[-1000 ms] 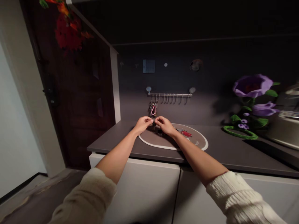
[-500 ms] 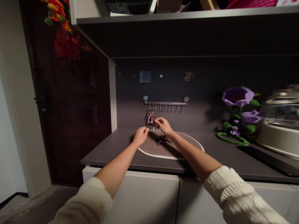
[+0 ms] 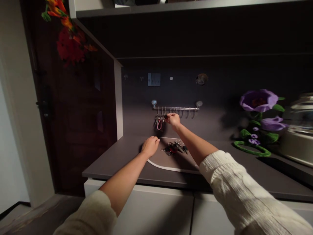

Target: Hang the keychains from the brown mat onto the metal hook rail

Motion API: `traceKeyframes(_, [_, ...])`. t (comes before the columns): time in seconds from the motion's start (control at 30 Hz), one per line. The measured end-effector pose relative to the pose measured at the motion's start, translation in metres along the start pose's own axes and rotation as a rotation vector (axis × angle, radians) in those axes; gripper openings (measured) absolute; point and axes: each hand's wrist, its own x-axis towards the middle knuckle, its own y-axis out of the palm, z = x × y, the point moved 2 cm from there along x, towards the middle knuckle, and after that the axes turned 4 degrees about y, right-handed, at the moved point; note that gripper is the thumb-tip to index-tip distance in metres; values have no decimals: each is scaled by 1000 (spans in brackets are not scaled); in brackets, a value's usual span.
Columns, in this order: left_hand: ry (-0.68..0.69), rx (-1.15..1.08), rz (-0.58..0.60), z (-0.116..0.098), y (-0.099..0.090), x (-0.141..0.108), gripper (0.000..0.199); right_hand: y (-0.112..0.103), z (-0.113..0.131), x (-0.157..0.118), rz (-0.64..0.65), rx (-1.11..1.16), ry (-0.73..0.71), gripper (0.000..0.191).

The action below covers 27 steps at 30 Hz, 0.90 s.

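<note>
My right hand (image 3: 173, 120) is raised to the hook rail (image 3: 177, 108), its fingers pinched on a small bunch of keys (image 3: 166, 118), partly hidden by the fingertips. Just left of it, a key bunch with a pink loop strap (image 3: 159, 124) hangs from the rail's left end. Low on the left, my left hand (image 3: 150, 146) rests at the edge of an oval brown mat (image 3: 168, 163), fingers curled together; whatever may be in them is hidden. A pile of keys (image 3: 174, 148), dark with some red, lies on the mat between my forearms.
Purple knitted flowers (image 3: 259, 101) with a green ring base stand to the right, beside a pale appliance with a clear top (image 3: 299, 130). A shelf (image 3: 171, 9) overhangs the grey counter (image 3: 117, 156). Orange and red flowers (image 3: 70, 45) hang before a dark door (image 3: 78, 130) at left.
My right hand has moved up from just above the mat to the hook rail, with the keys in it. My left hand stays by the mat edge. The view has shifted slightly.
</note>
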Motion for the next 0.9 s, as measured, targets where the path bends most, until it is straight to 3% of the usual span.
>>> traceKeyframes(0.37, [-10, 11, 39, -2, 0, 0, 33, 8, -3, 23, -35, 42, 49, 9])
traceKeyframes(0.9, [-16, -5, 44, -1, -1, 1, 31, 6, -12, 19, 29, -9, 96, 12])
